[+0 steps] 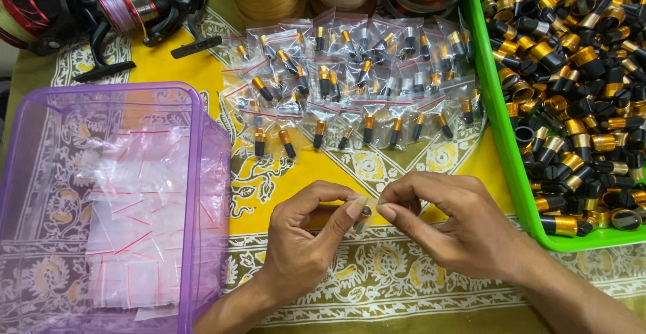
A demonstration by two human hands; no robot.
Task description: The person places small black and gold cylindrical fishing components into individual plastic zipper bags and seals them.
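Glossy black-and-gold metal caps (579,71) fill a smooth green plastic tray (501,132) on patterned cloth (377,166).

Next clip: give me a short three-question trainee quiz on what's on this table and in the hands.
1. True or false: both hands pinch one small clear bag with a black and gold part.
2. Which container holds the empty bags: A green tray, B purple tub?
3. Where do the filled bags lie?

Key
1. True: left hand and right hand meet on the small bag.
2. B, the purple tub; the green tray holds loose parts.
3. Filled bags lie in rows on the yellow cloth.
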